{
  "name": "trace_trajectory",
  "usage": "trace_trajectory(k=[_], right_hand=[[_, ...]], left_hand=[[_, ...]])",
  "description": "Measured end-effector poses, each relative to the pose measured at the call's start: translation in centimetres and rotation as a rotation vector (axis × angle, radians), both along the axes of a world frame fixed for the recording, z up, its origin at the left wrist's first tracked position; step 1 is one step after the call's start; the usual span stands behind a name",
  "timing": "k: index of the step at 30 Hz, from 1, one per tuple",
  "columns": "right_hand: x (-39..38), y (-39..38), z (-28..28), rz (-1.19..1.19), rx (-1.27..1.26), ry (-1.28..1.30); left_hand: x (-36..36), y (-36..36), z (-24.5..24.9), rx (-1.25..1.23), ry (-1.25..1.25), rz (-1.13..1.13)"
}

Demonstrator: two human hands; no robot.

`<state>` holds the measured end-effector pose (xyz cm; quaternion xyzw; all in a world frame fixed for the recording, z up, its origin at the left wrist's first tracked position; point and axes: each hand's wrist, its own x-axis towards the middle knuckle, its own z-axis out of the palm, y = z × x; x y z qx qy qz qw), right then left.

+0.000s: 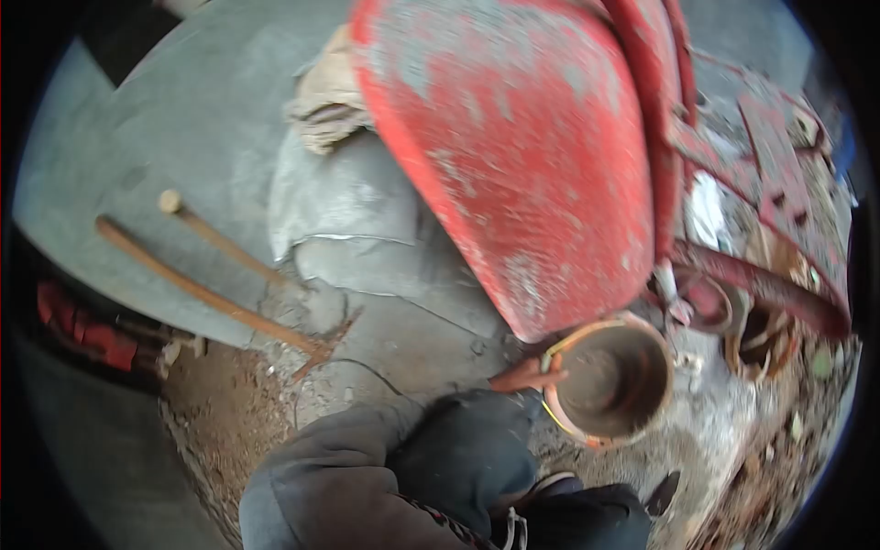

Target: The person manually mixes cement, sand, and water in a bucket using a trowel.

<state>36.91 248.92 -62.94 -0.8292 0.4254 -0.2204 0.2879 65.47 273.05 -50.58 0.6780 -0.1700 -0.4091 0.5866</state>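
My left hand (pixel 533 375) reaches past my bent knee and is closed on the near-left rim of a round bucket (pixel 667 385). The thumb side lies over the edge, by a yellow strip that looks like its handle. Grey residue coats the inside of the bucket, and its mouth faces up towards me. Right behind it hangs the lower end of a big red wheelbarrow tray (pixel 513 156), scraped and smeared with grey. My right hand is not visible.
Grey sacks (pixel 353 220) lie left of the wheelbarrow, with a crumpled beige sack (pixel 332 96) on top. A wooden-handled tool (pixel 202 291) and another wooden handle (pixel 225 240) lean at left. Rubble (pixel 779 458) lines the right side.
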Motion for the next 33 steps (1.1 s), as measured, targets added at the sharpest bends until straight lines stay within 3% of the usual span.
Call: trace_trajectory(k=[1,3,6,8,10,11,14,15,16,18,19,25,28,31,32,33], right_hand=[[2.1,0.3,0.2,0.071,0.030,-0.049],[2.5,0.3,2.5,0.140,0.071,-0.100],[1.2,0.1,9.1,0.218,0.136,-0.129],[0.0,0.1,13.6,0.243,0.178,-0.151],[-1.5,-0.6,18.5,0.257,0.211,-0.165],[-1.7,-0.9,21.0,0.260,0.225,-0.183],[-2.5,-1.3,29.2,0.259,0.262,-0.232],[-2.8,-2.2,32.3,0.266,0.266,-0.246],[-2.8,-3.2,35.5,0.276,0.267,-0.261],[-2.2,-5.0,40.8,0.305,0.269,-0.301],[-1.2,-5.3,43.0,0.317,0.273,-0.330],[0.0,-1.5,53.0,0.312,0.289,-0.479],[-4.1,5.9,56.6,0.264,0.329,-0.509],[-2.4,11.3,60.2,0.276,0.356,-0.569],[-3.0,13.9,60.9,0.268,0.377,-0.581],[-3.2,16.0,61.6,0.264,0.395,-0.598]], left_hand=[[0.4,0.4,0.5,-0.074,-0.053,-0.116],[-0.1,2.2,3.5,0.433,-0.164,-0.171],[-1.7,7.5,-0.7,0.216,-0.281,-0.262],[-3.9,10.6,5.6,0.111,0.010,-0.368],[-7.5,14.3,11.0,0.093,0.584,-0.274],[-6.9,14.4,13.4,0.083,0.577,-0.267],[-13.9,19.4,19.5,0.162,0.685,-0.094],[-18.1,24.4,21.9,0.175,0.722,-0.035],[-18.1,23.8,24.3,0.184,0.758,0.027],[-17.2,25.9,41.9,0.324,0.935,0.088],[-18.2,28.0,43.8,0.365,0.897,0.112],[-21.4,39.9,50.0,0.383,0.995,0.160],[-22.8,46.3,49.0,0.488,1.070,0.303],[-23.2,52.9,45.5,0.440,1.079,0.326],[-21.9,54.2,50.0,0.521,1.053,0.337],[-22.6,56.6,48.3,0.517,1.049,0.334]])
